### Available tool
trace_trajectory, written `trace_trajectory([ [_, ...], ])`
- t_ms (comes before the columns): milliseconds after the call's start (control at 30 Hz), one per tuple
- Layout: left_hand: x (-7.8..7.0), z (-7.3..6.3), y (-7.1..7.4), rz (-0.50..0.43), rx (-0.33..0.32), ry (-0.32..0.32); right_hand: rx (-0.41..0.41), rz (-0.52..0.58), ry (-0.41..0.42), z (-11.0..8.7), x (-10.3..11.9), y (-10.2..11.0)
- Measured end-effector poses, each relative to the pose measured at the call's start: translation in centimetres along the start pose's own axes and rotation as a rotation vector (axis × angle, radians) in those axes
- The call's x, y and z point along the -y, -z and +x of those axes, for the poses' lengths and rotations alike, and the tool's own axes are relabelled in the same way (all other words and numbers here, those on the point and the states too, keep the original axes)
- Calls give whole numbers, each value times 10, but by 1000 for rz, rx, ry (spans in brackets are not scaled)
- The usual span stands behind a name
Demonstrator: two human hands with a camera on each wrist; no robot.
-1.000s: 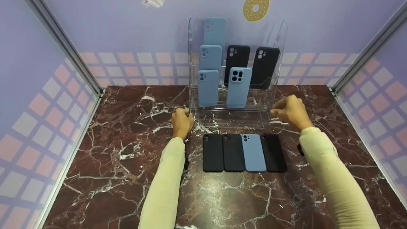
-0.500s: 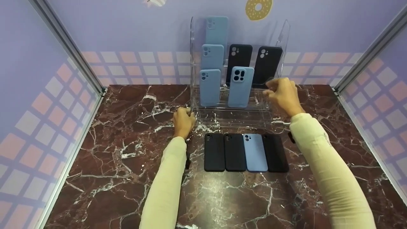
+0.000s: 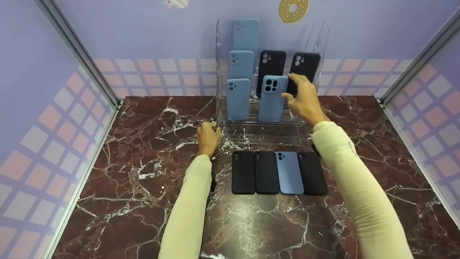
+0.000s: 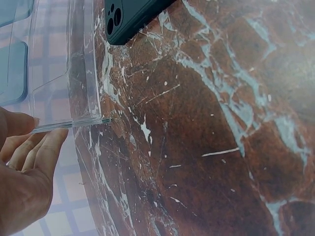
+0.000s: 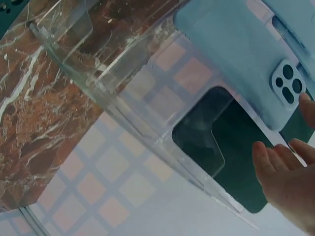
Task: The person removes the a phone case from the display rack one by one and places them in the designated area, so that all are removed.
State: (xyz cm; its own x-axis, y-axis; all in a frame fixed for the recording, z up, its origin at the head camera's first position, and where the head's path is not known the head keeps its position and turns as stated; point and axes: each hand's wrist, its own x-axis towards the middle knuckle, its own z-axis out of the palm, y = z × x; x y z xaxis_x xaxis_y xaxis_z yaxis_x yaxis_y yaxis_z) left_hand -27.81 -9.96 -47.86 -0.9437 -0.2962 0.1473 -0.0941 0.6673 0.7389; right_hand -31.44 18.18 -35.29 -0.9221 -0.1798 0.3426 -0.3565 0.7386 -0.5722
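A clear acrylic tiered stand (image 3: 218,43) holds several blue and black phone cases. My left hand (image 3: 208,138) pinches the edge of its left side panel (image 4: 64,127) between thumb and fingers. My right hand (image 3: 305,102) reaches over the stand with fingers spread, beside the top right corner of a blue phone case (image 3: 271,106) in the lower tier. In the right wrist view, fingertips (image 5: 262,152) lie in front of a black phone case (image 5: 241,142), while the thumb is close to the blue case's camera cutout. Whether it touches that case I cannot tell.
In front of the stand, a black case (image 3: 243,173), another black case (image 3: 266,173), a blue case (image 3: 289,174) and a third black case (image 3: 313,174) lie side by side on the dark red marbled table (image 3: 143,208). Patterned panels (image 3: 154,36) enclose the back and sides.
My right hand has moved up and left, from beside the stand's lower right to the blue case's upper right corner, its fingers spreading. The left hand keeps its hold on the stand.
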Motion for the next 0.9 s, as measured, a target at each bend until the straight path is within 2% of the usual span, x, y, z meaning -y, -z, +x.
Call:
trace_trajectory([
  [167, 0, -1, 0, -2, 6, 9, 50, 4, 42, 0, -2, -12],
  [267, 0, -1, 0, -7, 3, 7, 37, 12, 70, 1, -4, -17],
  [467, 0, -2, 1, -9, -12, -14, -124, 59, 135, 1, -6, -20],
  [633, 1, -2, 0, -1, -11, -4, -242, 99, 156, -1, -7, -21],
  [900, 0, -1, 0, 2, -16, 0, -339, 144, 139, -2, -7, -18],
])
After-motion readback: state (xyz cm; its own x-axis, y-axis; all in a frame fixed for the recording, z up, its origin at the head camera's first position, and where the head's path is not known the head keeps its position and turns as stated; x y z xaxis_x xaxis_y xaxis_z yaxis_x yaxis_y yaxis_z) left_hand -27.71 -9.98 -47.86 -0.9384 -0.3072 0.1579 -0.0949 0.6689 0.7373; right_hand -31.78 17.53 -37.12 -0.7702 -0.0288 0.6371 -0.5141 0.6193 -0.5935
